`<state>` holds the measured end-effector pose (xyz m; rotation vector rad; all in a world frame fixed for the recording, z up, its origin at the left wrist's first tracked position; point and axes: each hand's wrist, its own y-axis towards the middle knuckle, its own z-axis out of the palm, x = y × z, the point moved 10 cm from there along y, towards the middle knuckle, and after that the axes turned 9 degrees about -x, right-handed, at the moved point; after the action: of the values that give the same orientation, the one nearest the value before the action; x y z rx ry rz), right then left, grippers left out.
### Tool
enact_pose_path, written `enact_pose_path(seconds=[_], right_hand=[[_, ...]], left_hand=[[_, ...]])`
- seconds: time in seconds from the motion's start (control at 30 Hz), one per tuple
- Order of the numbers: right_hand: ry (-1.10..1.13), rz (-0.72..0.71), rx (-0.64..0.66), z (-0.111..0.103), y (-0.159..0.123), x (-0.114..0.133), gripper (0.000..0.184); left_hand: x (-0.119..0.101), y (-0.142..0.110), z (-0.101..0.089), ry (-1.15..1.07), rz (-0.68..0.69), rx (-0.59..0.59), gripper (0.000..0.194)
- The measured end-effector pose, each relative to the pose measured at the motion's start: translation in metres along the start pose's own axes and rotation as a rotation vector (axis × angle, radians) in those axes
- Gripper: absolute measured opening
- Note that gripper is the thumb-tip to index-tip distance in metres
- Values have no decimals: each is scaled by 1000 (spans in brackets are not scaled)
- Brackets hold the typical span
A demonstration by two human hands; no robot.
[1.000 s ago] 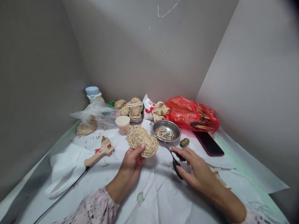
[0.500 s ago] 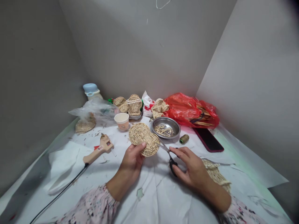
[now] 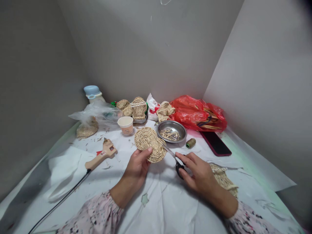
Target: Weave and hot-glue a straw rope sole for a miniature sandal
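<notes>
A flat woven straw piece (image 3: pixel 149 143), made of two joined coils in a figure-eight outline, is pinched by its lower left edge in my left hand (image 3: pixel 138 164). My right hand (image 3: pixel 198 170) holds black-handled scissors (image 3: pixel 172 156), thumb and fingers at the handles. The scissor tips lie against the right edge of the straw piece, near the narrowing between its coils; whether a strand is between the blades I cannot tell. Just behind the piece stands a steel bowl (image 3: pixel 185 135) with straw snippets in it.
A glue gun (image 3: pixel 103 154) with a black cord lies left. Behind are a paper cup (image 3: pixel 125 126), a plastic bag (image 3: pixel 104 112), woven straw pieces (image 3: pixel 138 109) and a red bag (image 3: pixel 190 110). A thread spool (image 3: pixel 190 143), phone (image 3: pixel 216 144) and braided straw (image 3: pixel 224 177) are on the right.
The scissors' handles have come closer together, and the blades look more nearly closed at the straw piece's edge. The whole view has shifted slightly; the left hand keeps its hold.
</notes>
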<state>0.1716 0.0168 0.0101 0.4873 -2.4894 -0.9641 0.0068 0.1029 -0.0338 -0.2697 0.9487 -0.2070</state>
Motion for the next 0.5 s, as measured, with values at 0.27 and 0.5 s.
enact_pose_path(seconds=[0.27, 0.5], right_hand=[[60, 50, 28, 0, 3, -2, 50], [59, 66, 24, 0, 3, -3, 53]], left_hand=[[0, -2, 2, 10, -4, 14, 38], [0, -2, 1, 16, 4, 17, 45]])
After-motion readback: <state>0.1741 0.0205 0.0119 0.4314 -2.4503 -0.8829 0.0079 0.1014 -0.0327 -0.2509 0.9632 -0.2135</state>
